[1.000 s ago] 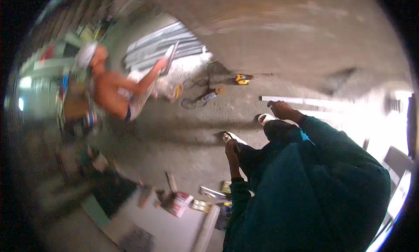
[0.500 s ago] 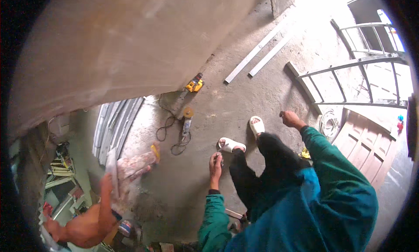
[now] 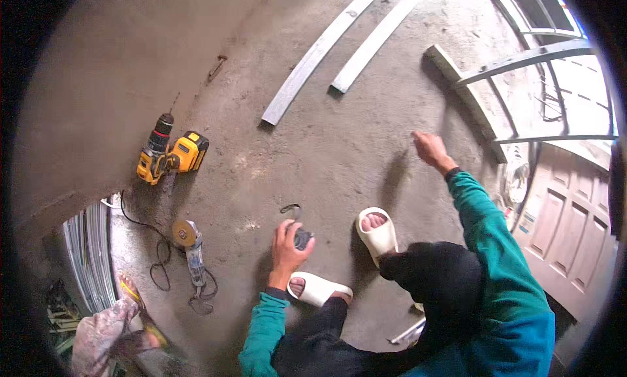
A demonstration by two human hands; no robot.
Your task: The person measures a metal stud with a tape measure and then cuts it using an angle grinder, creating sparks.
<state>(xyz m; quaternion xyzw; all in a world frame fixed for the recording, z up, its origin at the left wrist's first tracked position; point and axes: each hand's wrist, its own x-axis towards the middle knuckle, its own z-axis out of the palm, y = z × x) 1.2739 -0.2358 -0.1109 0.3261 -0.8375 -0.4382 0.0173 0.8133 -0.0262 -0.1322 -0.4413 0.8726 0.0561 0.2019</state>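
My left hand grips a dark, compact tape measure with a dark strap, just above my sandals. My right hand is held out right of center, fingers curled closed; whatever they hold, if anything, is hidden. A yellow-and-black cordless drill with a bit fitted stands at the left. An angle grinder with a looping dark cord lies left of my left hand. Two pale straight bars rest on the concrete floor toward the top.
A co-worker's leg and sandaled foot are at lower left, beside stacked metal lengths. A metal ladder-like frame on a beam, a coiled cable and a panelled door fill the right side.
My view has swung round toward the floor; drill, grinder and bars appear larger and nearer. The co-worker has slipped mostly out of frame at lower left. My right hand is higher in view.
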